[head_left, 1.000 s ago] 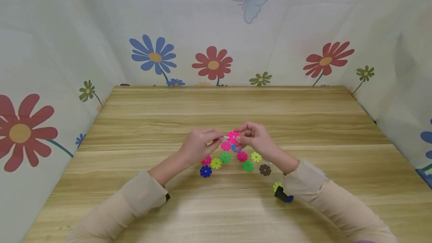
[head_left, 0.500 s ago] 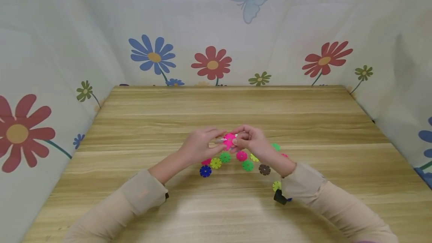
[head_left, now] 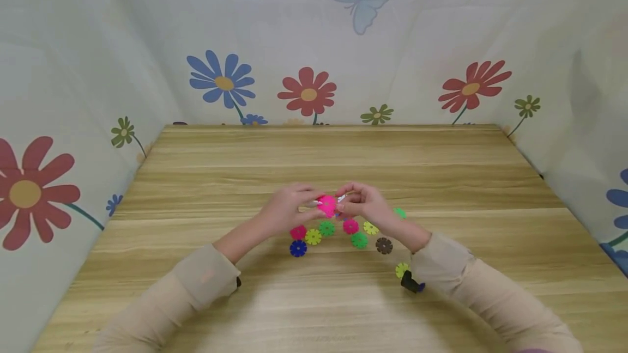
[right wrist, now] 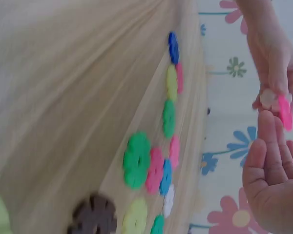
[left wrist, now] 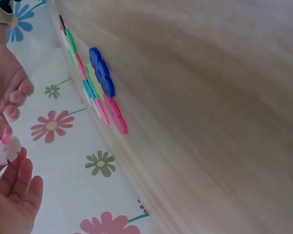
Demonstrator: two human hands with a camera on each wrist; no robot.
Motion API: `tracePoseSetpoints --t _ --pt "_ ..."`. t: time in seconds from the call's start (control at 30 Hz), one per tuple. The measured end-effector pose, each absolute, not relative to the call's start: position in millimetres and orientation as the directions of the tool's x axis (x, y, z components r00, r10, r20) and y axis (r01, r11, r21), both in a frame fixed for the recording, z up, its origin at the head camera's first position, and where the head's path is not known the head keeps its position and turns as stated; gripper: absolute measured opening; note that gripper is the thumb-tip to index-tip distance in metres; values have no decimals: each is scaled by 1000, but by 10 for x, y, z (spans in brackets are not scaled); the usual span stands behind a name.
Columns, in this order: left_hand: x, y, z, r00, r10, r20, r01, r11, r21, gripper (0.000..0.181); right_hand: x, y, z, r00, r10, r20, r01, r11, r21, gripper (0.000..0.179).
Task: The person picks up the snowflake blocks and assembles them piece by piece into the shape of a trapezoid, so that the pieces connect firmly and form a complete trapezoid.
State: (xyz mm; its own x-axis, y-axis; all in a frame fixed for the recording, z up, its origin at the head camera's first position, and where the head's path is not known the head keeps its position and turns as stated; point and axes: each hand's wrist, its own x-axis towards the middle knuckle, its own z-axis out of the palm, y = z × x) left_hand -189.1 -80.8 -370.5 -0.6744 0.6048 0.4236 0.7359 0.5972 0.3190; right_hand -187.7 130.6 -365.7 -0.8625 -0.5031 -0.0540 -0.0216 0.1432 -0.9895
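Centre left, a person's left hand (head_left: 282, 210) pinches a white, notched plastic disc (right wrist: 269, 99). A bright pink, notched plastic disc (head_left: 326, 206) adjoins it crosswise at frame centre, flat face toward the viewer, just right of the nearer left fingertips. Centre right, the right hand (head_left: 364, 204) has fingertips by the pink disc's right edge; whether they grip it, I cannot tell.

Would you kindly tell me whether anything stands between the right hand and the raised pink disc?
Nothing clearly does: the right hand is close beside the pink disc. A white piece shows near its fingertips, though whether between or behind is unclear.
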Motion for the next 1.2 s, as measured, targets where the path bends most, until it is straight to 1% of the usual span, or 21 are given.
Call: tracePoseSetpoints --t 0.17,0.37,0.5,0.6,0.67,0.77,0.87,0.97,1.2 --pt "-1915 -880 -3691 -715 599 362 698 642 317 37 -2030 1426 -3714 -847 -527 -67 -138 340 -930 30" --pt "-1933 -933 -3703 -732 603 317 681 662 314 37 -2177 1463 -3832 -808 -575 -131 -241 524 -817 26" --pt "-1945 -966 -3722 -736 604 306 677 671 304 38 -2228 1451 -3889 -778 -612 -144 -351 613 -708 25" --pt "-1957 -989 -3735 -738 605 300 675 676 296 38 -2256 1435 -3920 -761 -636 -130 -450 661 -600 25" --pt "-1962 -1002 -3740 -738 606 298 675 675 298 38 -2272 1419 -3933 -755 -642 -133 -486 684 -544 25" --pt "-1966 -1012 -3747 -735 610 297 678 671 300 38 -2287 1397 -3951 -753 -642 -145 -518 713 -472 27" --pt "-1967 -1015 -3753 -731 614 298 683 664 304 38 -2296 1380 -3970 -758 -633 -157 -520 732 -439 29" --pt "-1969 -1016 -3763 -727 618 299 687 660 306 39 -2303 1370 -3983 -770 -616 -165 -505 747 -432 29" --pt "-1965 -1005 -3769 -737 616 277 676 663 322 40 -2301 1373 -3991 -793 -592 -142 -472 745 -472 22"
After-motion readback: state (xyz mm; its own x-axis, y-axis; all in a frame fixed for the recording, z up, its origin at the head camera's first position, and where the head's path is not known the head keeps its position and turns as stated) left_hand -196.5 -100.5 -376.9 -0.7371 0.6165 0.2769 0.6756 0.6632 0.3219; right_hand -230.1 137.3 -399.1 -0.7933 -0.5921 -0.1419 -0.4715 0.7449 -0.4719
